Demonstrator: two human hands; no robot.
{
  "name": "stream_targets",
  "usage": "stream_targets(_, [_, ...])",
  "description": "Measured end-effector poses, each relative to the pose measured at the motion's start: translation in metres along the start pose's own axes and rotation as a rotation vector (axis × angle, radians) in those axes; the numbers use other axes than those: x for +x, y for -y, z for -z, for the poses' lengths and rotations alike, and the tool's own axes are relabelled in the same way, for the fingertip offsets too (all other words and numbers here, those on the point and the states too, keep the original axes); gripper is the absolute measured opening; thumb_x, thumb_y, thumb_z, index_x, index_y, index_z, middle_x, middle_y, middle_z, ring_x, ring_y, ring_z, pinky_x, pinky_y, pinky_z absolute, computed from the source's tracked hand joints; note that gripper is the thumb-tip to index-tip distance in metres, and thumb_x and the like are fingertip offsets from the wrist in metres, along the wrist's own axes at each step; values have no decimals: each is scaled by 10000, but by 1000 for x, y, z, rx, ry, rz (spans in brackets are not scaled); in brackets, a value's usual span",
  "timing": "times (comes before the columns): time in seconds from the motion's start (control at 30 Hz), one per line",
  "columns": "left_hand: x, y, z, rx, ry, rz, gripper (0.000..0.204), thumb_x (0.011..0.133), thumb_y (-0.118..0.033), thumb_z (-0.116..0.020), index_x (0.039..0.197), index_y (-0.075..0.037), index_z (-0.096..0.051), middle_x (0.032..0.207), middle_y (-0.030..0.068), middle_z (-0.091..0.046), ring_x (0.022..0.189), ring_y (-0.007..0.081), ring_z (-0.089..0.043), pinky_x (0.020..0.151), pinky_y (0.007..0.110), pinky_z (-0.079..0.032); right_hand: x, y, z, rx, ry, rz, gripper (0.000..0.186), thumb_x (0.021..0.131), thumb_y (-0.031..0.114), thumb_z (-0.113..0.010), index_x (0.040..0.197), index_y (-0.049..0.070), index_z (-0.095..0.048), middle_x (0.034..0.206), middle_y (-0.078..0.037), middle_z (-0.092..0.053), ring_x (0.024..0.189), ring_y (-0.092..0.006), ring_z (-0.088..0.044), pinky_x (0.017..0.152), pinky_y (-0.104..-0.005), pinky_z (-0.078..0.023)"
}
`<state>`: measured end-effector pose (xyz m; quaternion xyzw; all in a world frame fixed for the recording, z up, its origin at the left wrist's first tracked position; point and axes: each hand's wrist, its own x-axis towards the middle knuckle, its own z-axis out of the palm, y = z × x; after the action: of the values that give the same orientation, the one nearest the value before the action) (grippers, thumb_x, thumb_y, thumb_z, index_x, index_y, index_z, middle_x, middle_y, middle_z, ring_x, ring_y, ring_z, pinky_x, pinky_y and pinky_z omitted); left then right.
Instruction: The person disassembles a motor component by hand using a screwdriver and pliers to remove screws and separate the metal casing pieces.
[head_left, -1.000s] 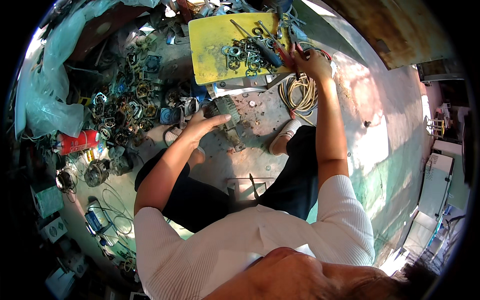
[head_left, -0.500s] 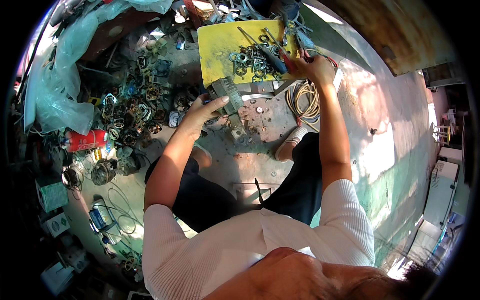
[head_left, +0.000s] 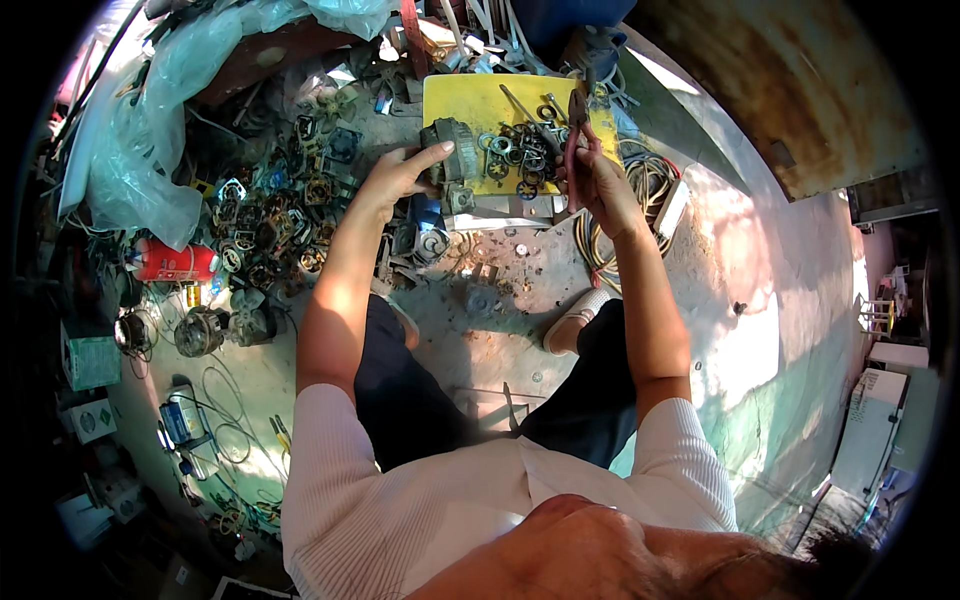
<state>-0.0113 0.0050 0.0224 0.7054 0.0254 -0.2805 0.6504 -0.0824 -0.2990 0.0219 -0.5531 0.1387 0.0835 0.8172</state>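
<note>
My left hand (head_left: 409,172) grips a grimy grey ribbed motor part (head_left: 447,155) at the left edge of a yellow board (head_left: 455,95), with my thumb over its top. My right hand (head_left: 598,183) is closed on red-handled pliers (head_left: 577,142), their dark jaws pointing up at the board's right side. Between my hands, washers, rings and other small parts (head_left: 515,150) lie heaped on the board beside a screwdriver (head_left: 524,112).
Piled motor parts (head_left: 300,180), clear plastic sheeting (head_left: 160,130), a red cylinder (head_left: 175,260) and cabled motors (head_left: 200,330) lie left. Coiled cables (head_left: 650,195) lie right of the board, near a rusty sheet (head_left: 770,90). A white cabinet (head_left: 868,420) stands far right.
My left hand has raised the motor part to the board's edge. My right hand has lifted the pliers upright and moved slightly down and left. The view has shifted.
</note>
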Motion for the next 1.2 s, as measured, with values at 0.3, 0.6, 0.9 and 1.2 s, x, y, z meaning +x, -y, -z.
stream_targets(0.3, [24, -8, 18, 148, -97, 63, 681, 831, -573, -685, 1196, -2, -624, 902, 52, -620, 686, 119, -566, 654, 216, -446, -23, -35, -56, -508, 296, 170, 548, 989, 149, -512, 1505, 147, -327, 1092, -48, -574, 902, -114, -594, 742, -269, -522])
stream_targets(0.6, [5, -4, 7, 110, -228, -15, 726, 911, -613, -555, 1276, 15, -547, 1092, 93, -636, 931, 166, -567, 879, 308, -453, -27, -31, -72, -437, 262, 200, 513, 949, 112, -554, 1442, 69, -418, 1048, -32, -547, 891, -96, -531, 761, -273, -474])
stream_targets(0.9, [-16, 5, 13, 297, -616, -436, 565, 939, -550, -544, 1028, -4, -657, 884, 126, -679, 845, 245, -666, 787, 350, -484, -9, -52, -80, -496, 336, 353, 600, 906, 148, -576, 1463, 34, -386, 1448, -154, -472, 1280, -228, -477, 1083, -334, -328])
stream_targets(1.2, [-75, -7, -31, 808, -779, -834, 410, 732, -365, -799, 994, -65, -701, 863, 117, -702, 816, 313, -664, 792, 389, -495, -15, -42, -82, -516, 258, 358, 624, 862, 82, -564, 1456, 5, -390, 1159, -105, -575, 1117, -174, -523, 1014, -299, -373])
